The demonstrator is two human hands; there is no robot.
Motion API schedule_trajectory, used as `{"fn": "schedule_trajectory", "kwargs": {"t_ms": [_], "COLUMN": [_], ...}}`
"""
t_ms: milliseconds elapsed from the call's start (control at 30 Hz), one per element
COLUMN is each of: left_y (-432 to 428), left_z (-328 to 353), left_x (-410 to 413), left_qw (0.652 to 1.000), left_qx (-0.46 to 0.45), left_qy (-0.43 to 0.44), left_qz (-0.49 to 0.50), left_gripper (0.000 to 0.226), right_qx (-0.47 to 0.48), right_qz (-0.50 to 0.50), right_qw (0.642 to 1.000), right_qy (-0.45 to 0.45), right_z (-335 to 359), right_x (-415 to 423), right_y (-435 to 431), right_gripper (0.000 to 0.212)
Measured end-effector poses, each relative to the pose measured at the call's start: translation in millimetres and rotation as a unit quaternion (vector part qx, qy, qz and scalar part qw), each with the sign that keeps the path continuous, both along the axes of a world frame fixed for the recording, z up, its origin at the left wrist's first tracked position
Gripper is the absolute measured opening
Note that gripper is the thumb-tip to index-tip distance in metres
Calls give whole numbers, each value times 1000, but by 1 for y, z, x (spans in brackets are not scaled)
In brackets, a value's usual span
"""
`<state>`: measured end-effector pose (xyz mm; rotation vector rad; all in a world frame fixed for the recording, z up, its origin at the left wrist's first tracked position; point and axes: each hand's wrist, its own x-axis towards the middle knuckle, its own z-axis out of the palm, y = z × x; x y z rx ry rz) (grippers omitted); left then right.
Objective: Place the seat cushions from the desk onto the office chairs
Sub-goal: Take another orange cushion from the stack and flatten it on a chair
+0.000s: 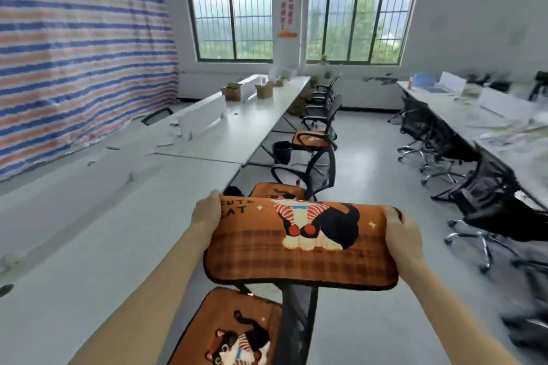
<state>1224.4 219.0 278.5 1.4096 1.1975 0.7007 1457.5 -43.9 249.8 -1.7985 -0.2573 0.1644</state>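
The left hand and right hand grip the cushion at its ends, long axis nine-to-three; a bare chair lies toward twelve o'clock.

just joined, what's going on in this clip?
A person holds an orange cat-print cushion in the air, left hand and right hand each with a grip on one short edge. Three office chairs along the white desk already carry matching cushions: the nearest cushion, the second cushion and the third cushion. The far chair beyond them looks bare.
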Motion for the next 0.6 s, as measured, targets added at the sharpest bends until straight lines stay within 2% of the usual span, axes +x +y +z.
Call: {"fn": "schedule_trajectory", "kwargs": {"t_ms": [100,300,433,600], "left_y": [-33,-58,-55,-33], "left_z": [21,43,60,65], "left_x": [61,145,193,268], "left_qw": [997,992,987,985], "left_qx": [63,112,144,153], "left_qy": [22,13,19,16], "left_qz": [-26,-62,-73,-82], "left_gripper": [40,42,44,50], "right_qx": [-2,4,6,-6], "right_qz": [-37,-65,-73,-83], "right_qw": [999,997,994,994], "right_qy": [-20,-52,-77,-77], "right_z": [23,57,68,65], "right_x": [48,111,150,221], "right_y": [-44,-86,-93,-80], "right_gripper": [43,46,36,39]}}
